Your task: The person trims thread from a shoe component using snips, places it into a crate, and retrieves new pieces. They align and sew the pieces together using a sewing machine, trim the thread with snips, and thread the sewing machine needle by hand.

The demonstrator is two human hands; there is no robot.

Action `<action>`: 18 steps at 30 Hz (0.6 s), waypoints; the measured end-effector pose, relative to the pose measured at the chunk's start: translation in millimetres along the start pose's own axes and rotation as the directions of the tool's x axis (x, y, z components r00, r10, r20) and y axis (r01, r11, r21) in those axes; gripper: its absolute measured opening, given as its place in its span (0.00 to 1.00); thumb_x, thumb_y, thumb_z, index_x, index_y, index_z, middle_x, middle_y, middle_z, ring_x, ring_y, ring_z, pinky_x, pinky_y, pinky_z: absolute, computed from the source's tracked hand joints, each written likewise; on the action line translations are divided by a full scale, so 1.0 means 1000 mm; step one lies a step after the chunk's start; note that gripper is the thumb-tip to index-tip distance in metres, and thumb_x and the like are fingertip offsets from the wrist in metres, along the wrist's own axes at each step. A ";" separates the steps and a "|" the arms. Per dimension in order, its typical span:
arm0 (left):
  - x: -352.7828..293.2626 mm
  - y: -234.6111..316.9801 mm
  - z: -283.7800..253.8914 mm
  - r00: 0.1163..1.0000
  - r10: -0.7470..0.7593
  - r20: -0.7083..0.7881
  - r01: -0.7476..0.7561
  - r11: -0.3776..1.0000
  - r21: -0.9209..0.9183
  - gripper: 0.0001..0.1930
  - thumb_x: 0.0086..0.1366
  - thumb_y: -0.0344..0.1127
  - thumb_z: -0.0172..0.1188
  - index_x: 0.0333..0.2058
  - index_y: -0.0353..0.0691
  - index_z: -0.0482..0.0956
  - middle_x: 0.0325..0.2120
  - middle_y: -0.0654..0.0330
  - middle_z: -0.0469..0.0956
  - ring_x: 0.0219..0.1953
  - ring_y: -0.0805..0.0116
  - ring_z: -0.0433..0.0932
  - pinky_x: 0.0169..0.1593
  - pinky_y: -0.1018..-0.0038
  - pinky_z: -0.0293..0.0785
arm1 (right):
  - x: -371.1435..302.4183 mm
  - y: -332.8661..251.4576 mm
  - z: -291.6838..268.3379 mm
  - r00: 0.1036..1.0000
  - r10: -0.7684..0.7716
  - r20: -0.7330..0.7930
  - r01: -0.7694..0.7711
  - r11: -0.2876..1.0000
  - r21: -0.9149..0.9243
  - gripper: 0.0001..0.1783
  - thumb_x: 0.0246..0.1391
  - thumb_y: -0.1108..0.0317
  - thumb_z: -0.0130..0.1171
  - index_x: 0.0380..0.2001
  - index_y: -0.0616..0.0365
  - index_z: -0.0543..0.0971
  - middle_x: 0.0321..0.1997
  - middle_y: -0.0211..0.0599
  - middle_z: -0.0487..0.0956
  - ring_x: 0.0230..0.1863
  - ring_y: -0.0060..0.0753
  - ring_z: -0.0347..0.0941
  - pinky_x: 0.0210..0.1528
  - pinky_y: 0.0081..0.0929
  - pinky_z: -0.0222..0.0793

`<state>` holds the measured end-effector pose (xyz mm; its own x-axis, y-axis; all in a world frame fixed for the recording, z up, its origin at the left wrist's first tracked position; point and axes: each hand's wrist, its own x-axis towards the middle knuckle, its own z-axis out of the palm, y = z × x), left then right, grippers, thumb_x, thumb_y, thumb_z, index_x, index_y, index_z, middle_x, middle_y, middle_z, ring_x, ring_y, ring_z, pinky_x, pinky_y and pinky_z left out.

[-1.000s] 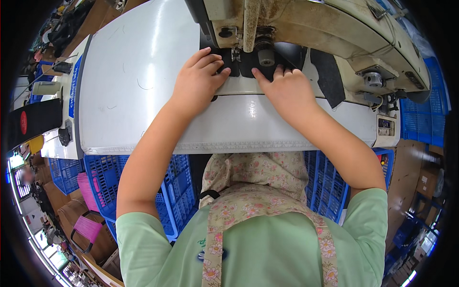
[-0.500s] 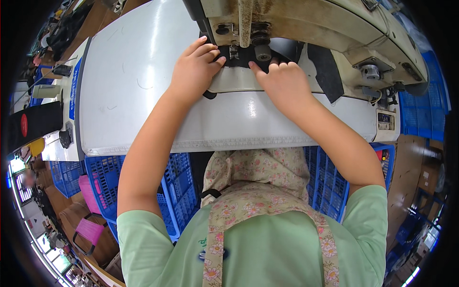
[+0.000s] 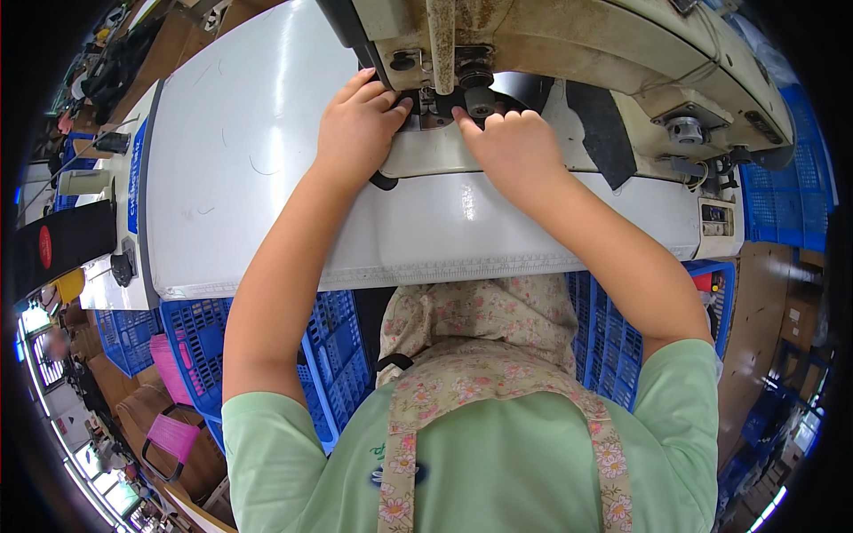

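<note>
A piece of black fabric (image 3: 457, 99) lies under the head of a beige sewing machine (image 3: 569, 40), by the presser foot (image 3: 427, 96). My left hand (image 3: 357, 129) is bent over the fabric's left part, its fingertips gripping it beside the foot. On the other side, my right hand (image 3: 517, 155) holds the fabric with curled fingers, its thumb or index fingertip close to the foot. The machine head and my fingers hide most of the fabric. A separate dark piece (image 3: 601, 133) lies to the right on the machine bed.
The white table (image 3: 258, 204) has a ruler strip (image 3: 462, 268) along its near edge. Loose threads lie on its left part. Blue plastic crates (image 3: 333, 346) stand below the table on both sides, and a pink-backed chair (image 3: 171, 437) is at lower left.
The black fabric has shifted away from me, baring some of the metal plate before the presser foot. Both hands have moved slightly with it. The whole view has also shifted a little.
</note>
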<state>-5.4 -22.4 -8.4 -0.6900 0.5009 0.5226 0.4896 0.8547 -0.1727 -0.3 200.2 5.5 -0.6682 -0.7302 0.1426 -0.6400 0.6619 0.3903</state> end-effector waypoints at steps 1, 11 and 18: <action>0.000 0.000 0.000 1.000 0.000 -0.012 0.000 1.000 -0.002 0.10 0.52 0.32 0.58 0.32 0.48 0.85 0.33 0.70 0.81 0.43 0.74 0.77 0.62 0.70 0.65 | 0.000 0.000 -0.001 1.000 0.001 0.000 -0.001 1.000 -0.005 0.25 0.52 0.68 0.55 0.56 0.42 0.75 0.22 0.25 0.74 0.24 0.24 0.74 0.27 0.22 0.66; 0.003 -0.003 0.005 0.999 -0.020 -0.028 0.020 1.000 0.014 0.08 0.52 0.32 0.58 0.30 0.49 0.85 0.27 0.71 0.81 0.40 0.73 0.77 0.59 0.72 0.68 | 0.003 -0.003 0.006 0.999 0.012 -0.042 -0.013 1.000 -0.019 0.22 0.52 0.67 0.56 0.53 0.44 0.76 0.21 0.24 0.76 0.24 0.24 0.75 0.26 0.22 0.66; 0.003 -0.003 0.004 0.999 -0.030 -0.027 0.030 0.999 -0.015 0.09 0.51 0.31 0.58 0.30 0.49 0.86 0.25 0.70 0.81 0.39 0.73 0.77 0.58 0.71 0.68 | 0.003 -0.002 0.003 0.999 0.018 -0.042 -0.018 1.000 0.007 0.22 0.53 0.68 0.55 0.53 0.45 0.77 0.21 0.25 0.76 0.24 0.24 0.75 0.26 0.22 0.66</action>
<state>-11.1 -22.4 -10.1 -0.6900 0.4709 0.5497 0.4764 0.8672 -0.1448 -1.8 197.1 2.2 -0.6631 -0.7246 0.1879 -0.6307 0.6760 0.3811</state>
